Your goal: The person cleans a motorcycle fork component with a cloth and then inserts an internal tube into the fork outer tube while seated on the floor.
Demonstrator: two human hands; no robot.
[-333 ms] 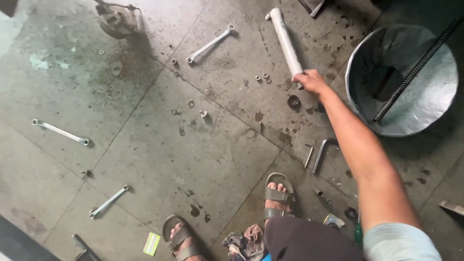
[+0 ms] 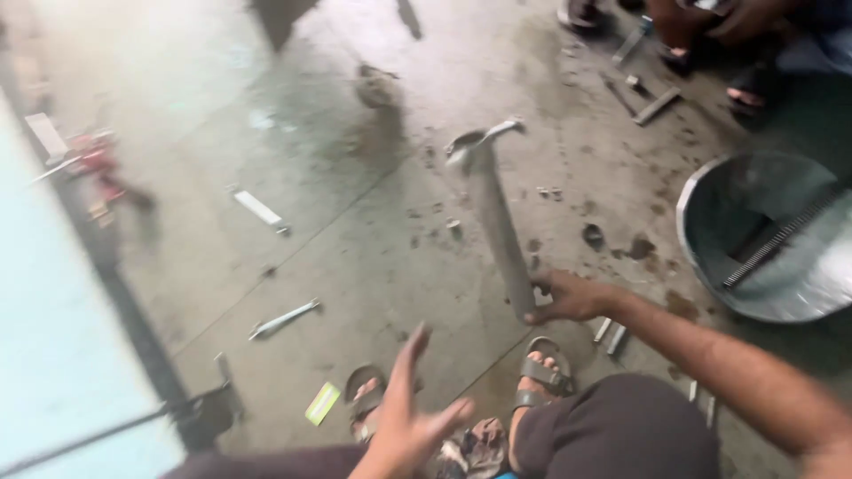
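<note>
My right hand [image 2: 572, 297] grips the near end of a long grey metal pipe [image 2: 493, 213], which rises off the stained floor toward the camera. My left hand [image 2: 410, 417] is up in front of me with fingers spread and nothing in it, above my sandalled feet [image 2: 541, 372]. Two spanners [image 2: 284, 318] [image 2: 259, 210] lie on the floor to the left. The picture is blurred by motion.
A large metal basin [image 2: 701, 208] with a threaded rod [image 2: 777, 239] in it sits at the right. Another person's feet and hands [image 2: 745, 22] are at the top right beside loose metal parts [image 2: 652, 102]. A red tool [image 2: 93, 160] lies far left by a light blue surface [image 2: 53, 381].
The pipe was lying on the floor with my right hand at its end; now it is lifted and drawn nearer. My left hand has come into view. The camera has swung.
</note>
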